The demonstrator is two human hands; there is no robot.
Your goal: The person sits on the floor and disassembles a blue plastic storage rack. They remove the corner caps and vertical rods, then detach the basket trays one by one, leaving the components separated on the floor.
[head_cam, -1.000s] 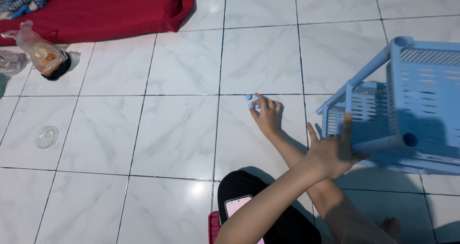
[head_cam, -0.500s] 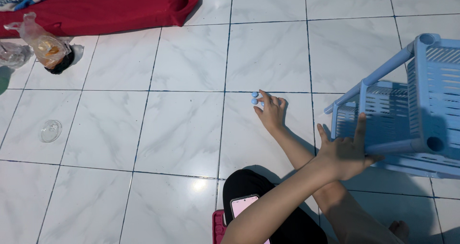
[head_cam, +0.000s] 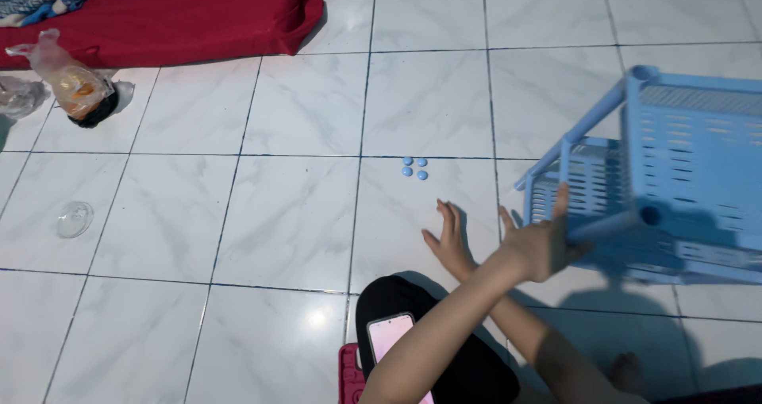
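Note:
My arms are crossed. My left hand (head_cam: 540,245) reaches across to the right and grips a post of a light blue plastic shelf rack (head_cam: 683,174), which lies tilted on its side on the white tiled floor. My right hand (head_cam: 448,241) rests low over the floor with its fingers apart and holds nothing. Several small round blue caps (head_cam: 414,167) lie in a tight cluster on a tile just beyond that hand, apart from it.
A red cloth (head_cam: 182,11) lies at the top left, with a plastic bag of food (head_cam: 67,78) beside it. A clear round lid (head_cam: 74,218) sits on the floor at left. A phone (head_cam: 389,336) rests on my black-clad leg.
My right hand has let go of the blue caps and drawn back toward me, leaving them on the floor. The rack has shifted slightly in my left hand.

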